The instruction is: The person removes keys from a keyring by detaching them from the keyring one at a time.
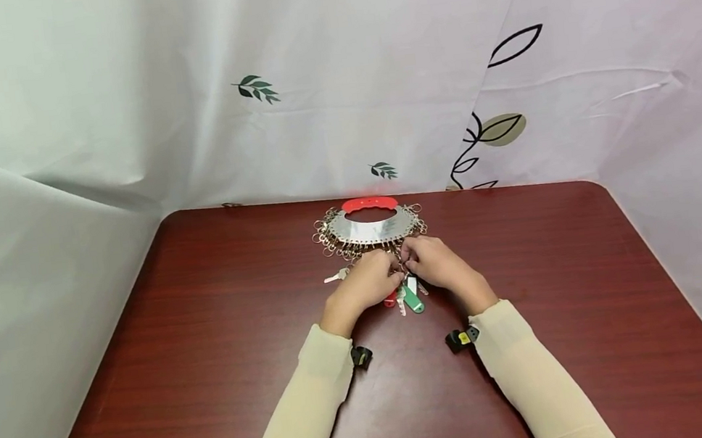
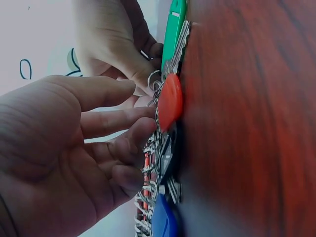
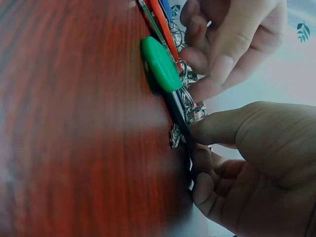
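A silver curved key holder with a red handle lies at the table's far side, metal clips hanging around its rim. My left hand is at its front edge; in the left wrist view its thumb and fingers stand apart, fingertips close to the rings. Beside it my right hand pinches a key ring near the black key tag; the exact grip is partly hidden. A green key tag, a red key tag and a key lie below the hands.
The keys are on a dark red wooden table. A blue key tag shows along the holder in the left wrist view. Another key sticks out left of my left hand. White patterned cloth hangs behind the table.
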Motion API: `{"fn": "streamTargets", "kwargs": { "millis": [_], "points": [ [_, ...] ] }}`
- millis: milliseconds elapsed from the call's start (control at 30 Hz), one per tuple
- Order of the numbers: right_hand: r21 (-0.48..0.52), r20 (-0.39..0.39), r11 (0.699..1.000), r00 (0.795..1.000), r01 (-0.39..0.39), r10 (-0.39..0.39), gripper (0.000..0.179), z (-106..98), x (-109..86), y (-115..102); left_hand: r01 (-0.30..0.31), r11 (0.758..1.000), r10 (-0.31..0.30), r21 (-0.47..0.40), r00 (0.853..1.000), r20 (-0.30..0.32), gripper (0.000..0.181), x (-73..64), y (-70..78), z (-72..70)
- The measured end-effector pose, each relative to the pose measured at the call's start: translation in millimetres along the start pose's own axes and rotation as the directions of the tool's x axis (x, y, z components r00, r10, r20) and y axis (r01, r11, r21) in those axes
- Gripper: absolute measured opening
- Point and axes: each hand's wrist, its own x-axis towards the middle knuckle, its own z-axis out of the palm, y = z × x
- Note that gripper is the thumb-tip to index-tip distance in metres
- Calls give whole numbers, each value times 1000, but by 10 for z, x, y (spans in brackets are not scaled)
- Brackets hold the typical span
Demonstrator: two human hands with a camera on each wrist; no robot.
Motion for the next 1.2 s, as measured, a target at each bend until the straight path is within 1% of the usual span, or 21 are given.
{"fn": "streamTargets", "kwargs": {
  "millis": [100,200,333,433,567,633,767,833,967,1200],
  "points": [
    [10,-4,1000,1000,-4,4,8,10,6,2,1,1000,-1,18,1000,-9,18,46,10,4],
    [17,-14,1000,1000,-4,4,6,13,6,6,12,1000,-12,13,1000,-19,21,78,18,2],
    [36,-38,999,999,5,-3,3,16,2,11,44,999,-44,0,998,-41,16,93,22,8],
    [62,-76,998,997,23,-18,3,12,-5,9,65,998,-67,-17,994,-82,10,106,26,16],
    [129,-125,991,992,40,-24,5,7,-3,-6,91,993,-101,-69,983,-154,6,120,35,32],
    [167,-129,985,992,31,-9,6,7,7,-15,110,989,-128,-102,973,-191,6,123,33,43],
    [240,-117,971,993,3,26,6,-1,20,-40,138,981,-168,-136,953,-251,7,124,17,53],
    [273,-107,962,994,-6,36,6,-8,19,-53,142,979,-177,-146,948,-265,5,121,11,48],
    [326,-94,945,994,-18,52,6,-18,4,-68,141,978,-180,-157,944,-276,2,118,5,40],
    [335,-122,942,992,3,40,8,-17,9,-34,130,972,-185,-195,938,-294,6,134,-18,32]
  ]
}}
